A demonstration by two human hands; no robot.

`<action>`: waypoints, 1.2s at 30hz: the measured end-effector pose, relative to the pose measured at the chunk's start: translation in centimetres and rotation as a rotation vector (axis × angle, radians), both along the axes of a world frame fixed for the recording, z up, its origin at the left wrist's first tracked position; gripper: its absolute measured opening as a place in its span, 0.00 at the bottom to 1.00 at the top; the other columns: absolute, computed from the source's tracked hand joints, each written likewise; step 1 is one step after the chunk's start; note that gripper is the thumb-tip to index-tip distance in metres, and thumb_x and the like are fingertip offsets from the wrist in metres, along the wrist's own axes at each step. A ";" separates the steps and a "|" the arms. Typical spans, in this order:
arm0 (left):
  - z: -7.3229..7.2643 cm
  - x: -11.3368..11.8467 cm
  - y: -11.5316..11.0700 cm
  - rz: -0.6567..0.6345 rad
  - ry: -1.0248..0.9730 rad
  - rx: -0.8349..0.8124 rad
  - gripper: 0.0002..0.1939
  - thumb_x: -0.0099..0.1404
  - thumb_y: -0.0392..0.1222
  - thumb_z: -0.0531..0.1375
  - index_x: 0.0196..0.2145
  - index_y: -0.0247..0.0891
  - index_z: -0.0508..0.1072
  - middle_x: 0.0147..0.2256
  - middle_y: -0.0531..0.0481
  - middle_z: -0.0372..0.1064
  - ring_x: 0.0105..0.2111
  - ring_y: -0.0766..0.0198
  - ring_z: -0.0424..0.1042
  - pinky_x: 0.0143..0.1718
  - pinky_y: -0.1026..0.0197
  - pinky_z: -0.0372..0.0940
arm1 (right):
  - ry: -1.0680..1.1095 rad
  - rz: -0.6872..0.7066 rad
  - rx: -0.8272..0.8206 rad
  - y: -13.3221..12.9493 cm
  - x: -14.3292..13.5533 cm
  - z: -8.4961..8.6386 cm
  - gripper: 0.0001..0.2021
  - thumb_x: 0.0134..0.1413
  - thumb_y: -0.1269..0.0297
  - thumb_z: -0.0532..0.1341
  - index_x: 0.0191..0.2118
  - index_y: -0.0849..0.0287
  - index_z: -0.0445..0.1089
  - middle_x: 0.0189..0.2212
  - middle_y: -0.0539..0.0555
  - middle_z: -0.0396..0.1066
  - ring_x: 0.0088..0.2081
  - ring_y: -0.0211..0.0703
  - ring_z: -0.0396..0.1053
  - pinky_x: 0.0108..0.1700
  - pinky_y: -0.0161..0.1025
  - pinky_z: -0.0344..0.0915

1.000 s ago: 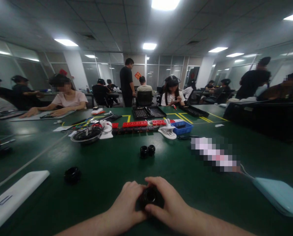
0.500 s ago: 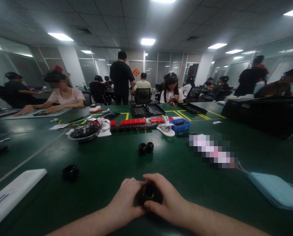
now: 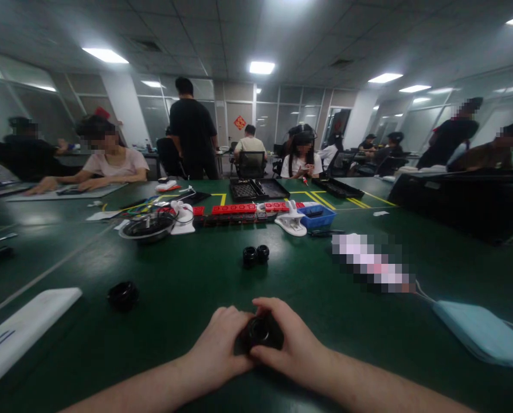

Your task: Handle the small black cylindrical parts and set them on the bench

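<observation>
Green tabletop (image 3: 183, 269), with a black ring (image 3: 256, 334) gripped between two hands

Compact and roundish, the black ring shows no clear long axis; its hole looks up toward the wearer. It sits directly between the palms, so neither hand is nearer. The left hand (image 3: 219, 344) is curled against its left side. The right hand (image 3: 297, 344) wraps the right, index finger arched over the far side, thumb on the near side. Shadow hides whether the ring rests on the table.

Straight ahead, well apart from the fingertips, a pair of black rings (image 3: 250, 257) stands side by side. Another loose ring (image 3: 123, 296) lies forward and left, nearer the left hand. Farther out are a white slab (image 3: 28, 332) at left, a pale blue packet (image 3: 482, 332) at right, and a blue tray (image 3: 322, 221) beyond the pair.
</observation>
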State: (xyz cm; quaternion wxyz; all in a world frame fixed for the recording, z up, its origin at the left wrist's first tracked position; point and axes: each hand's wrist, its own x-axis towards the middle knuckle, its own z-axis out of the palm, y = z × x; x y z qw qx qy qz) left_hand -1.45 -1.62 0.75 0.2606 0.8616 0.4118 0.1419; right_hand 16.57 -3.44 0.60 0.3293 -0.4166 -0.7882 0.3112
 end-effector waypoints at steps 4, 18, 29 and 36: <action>0.0 0.0 0.0 0.016 0.044 0.002 0.15 0.52 0.42 0.63 0.38 0.37 0.68 0.34 0.49 0.65 0.35 0.56 0.62 0.36 0.57 0.56 | 0.044 0.120 0.059 -0.2 0.4 0.5 0.32 0.42 0.77 0.59 0.55 0.56 0.51 0.48 0.57 0.62 0.49 0.46 0.61 0.52 0.46 0.58; 0.1 0.0 0.0 -0.013 0.009 0.029 0.14 0.52 0.44 0.63 0.36 0.38 0.67 0.33 0.52 0.66 0.34 0.59 0.62 0.36 0.58 0.55 | 0.005 0.015 0.033 0.3 0.2 -0.1 0.29 0.41 0.71 0.63 0.51 0.56 0.55 0.44 0.56 0.63 0.45 0.48 0.63 0.48 0.46 0.61; -0.5 -0.2 0.1 -0.017 -0.047 0.029 0.16 0.51 0.47 0.64 0.36 0.39 0.68 0.33 0.53 0.66 0.33 0.60 0.62 0.35 0.60 0.54 | 0.004 0.034 0.017 0.1 0.1 0.1 0.32 0.40 0.68 0.63 0.54 0.59 0.52 0.47 0.60 0.61 0.48 0.52 0.61 0.49 0.49 0.60; -0.4 -0.2 0.0 -0.007 -0.039 0.028 0.14 0.50 0.43 0.64 0.35 0.39 0.67 0.32 0.54 0.66 0.33 0.60 0.62 0.34 0.60 0.53 | 0.024 0.059 0.104 0.0 0.2 0.5 0.28 0.43 0.74 0.58 0.53 0.56 0.52 0.44 0.56 0.63 0.46 0.47 0.62 0.49 0.46 0.61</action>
